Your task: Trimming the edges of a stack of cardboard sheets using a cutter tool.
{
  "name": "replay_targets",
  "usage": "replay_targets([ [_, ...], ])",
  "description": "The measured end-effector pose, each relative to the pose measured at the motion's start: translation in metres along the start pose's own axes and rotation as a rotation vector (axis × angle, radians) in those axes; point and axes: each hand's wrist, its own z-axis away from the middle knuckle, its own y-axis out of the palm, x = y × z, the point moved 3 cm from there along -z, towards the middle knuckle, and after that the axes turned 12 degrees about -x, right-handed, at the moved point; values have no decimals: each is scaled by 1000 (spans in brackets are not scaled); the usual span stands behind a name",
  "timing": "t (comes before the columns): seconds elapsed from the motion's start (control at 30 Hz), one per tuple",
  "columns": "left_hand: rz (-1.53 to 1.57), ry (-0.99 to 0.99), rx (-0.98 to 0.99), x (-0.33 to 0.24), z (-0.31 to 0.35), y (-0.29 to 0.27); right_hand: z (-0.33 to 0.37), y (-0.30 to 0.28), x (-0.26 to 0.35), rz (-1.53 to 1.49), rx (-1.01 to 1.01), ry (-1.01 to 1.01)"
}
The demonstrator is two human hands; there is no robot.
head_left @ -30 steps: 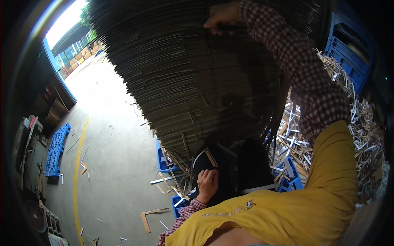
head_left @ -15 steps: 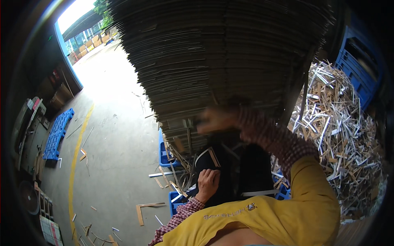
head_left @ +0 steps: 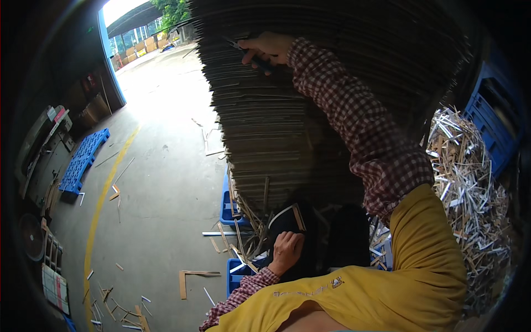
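Observation:
My right hand reaches out to the upper left face of a tall stack of flat cardboard sheets. Its fingers are wrapped around a dark-handled tool with a slim metal tip; the exact kind is hard to make out in the shade. The tip points left, close to the layered edges. My left hand lies on my dark-clothed leg with its fingers curled in, and nothing shows in it. Just above its fingers, a narrow brown strip lies on the leg beside a white one.
A big heap of white and brown cardboard offcuts lies at the right, by an upright blue pallet. More strips are strewn over the concrete floor. Blue pallet parts show under the stack; another blue pallet lies left.
My right hand has swung up and away from the lower stack near my knees to its upper left face, the arm now stretched out. My left hand stays on my leg. The view has shifted slightly.

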Motion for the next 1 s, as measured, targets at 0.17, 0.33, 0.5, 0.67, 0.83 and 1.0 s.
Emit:
replay_targets([
  [0.17,15,-9,2,-1,-4,2,-14,23,-13,-333,-102,81],
  [0.33,8,5,11,-5,-8,7,25,121,-90,133,-47,-526],
  [0.5,20,-14,-10,-5,-1,0,69,103,-71,317,216,-255],
  [0.67,4,-24,-5,1,-1,3,9,19,-19,200,-33,-184],
  [0.83,26,-15,-3,0,-1,2,-3,11,-9,-216,-118,112],
  [1.0,3,-15,19,-1,-3,3,6,72,-45,-179,-210,28],
])
